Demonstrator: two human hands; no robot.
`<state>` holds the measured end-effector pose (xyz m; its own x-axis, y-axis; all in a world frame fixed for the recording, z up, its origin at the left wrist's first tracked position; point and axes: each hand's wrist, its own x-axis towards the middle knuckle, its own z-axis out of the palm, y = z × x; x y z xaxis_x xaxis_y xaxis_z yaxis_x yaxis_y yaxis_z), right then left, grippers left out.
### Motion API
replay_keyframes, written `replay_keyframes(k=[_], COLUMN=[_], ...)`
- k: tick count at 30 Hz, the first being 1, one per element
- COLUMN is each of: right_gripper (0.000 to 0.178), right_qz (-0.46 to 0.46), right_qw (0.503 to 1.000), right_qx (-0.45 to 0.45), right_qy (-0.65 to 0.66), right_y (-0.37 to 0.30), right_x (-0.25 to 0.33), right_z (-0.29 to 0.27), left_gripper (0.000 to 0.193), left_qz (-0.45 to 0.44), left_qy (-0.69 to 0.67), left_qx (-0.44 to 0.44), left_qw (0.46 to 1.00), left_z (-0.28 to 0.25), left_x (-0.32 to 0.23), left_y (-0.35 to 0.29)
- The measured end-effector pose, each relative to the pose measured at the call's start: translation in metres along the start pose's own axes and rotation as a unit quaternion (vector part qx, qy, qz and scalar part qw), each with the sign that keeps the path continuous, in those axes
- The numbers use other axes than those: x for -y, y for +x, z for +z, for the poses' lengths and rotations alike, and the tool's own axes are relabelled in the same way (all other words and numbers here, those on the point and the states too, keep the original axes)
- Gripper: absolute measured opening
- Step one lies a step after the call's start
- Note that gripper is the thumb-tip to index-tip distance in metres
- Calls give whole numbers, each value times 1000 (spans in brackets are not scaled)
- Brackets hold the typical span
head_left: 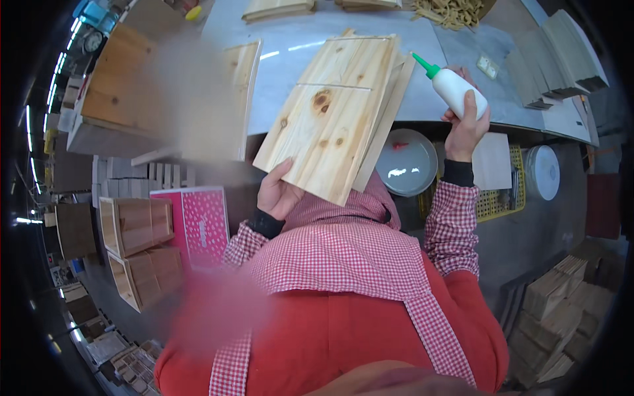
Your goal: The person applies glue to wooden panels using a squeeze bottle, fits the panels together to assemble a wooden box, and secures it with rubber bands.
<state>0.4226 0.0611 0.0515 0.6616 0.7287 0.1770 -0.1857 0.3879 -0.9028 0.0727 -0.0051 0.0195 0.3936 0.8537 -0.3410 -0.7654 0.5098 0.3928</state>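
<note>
My left hand (280, 190) grips a knotty pine board (323, 125) by its near left corner, thumb on top. The board slants away from me, and two pale grooves run across its face. Another wooden panel (383, 129) shows beneath its right edge; what holds that one is hidden. In my right hand (467, 122) is a white squeeze bottle (459, 92) with a green nozzle, fingers wrapped round it. The nozzle tip points up and left, close to the board's far right corner but apart from it.
On the pale worktable (422, 39) lie a heap of thin wood strips (449, 12) and stacked boards (555, 59) at right. More boards (231, 99) stand at left, partly blurred. Below the table edge are a round basin (408, 165) and a yellow crate (502, 201). Wooden boxes (139, 228) sit lower left.
</note>
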Motion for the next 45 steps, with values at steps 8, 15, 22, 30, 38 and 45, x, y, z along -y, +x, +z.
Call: replay_keyframes(k=[8,15,22,30,38,45], right_gripper=[42,40,29,37,36,37], right_qz=[2,-13,-23,-27,-9,-18], right_qw=[999,995,992,983,963,959], right_qx=[13,7,56,148,232,247], right_qy=[-45,-99,-112,-106,-136,-136], right_y=[46,61,50,-5,-61,-87], right_x=[-5,-3,16,31,59,63], right_z=[24,34,26,28,24,32], left_gripper=[59,62,61,61,50,46], left_qz=[-3,5,3,40,63,77], left_qy=[-17,2,-15,18,-19,-32], left_qx=[7,-10,23,41,107,101], left_qw=[1000,1000,1000,998,992,991], left_z=[1,-3,-1,-3,11,10], left_x=[3,4,2,-21,-48,-65], left_y=[-10,-14,-11,9,55,75])
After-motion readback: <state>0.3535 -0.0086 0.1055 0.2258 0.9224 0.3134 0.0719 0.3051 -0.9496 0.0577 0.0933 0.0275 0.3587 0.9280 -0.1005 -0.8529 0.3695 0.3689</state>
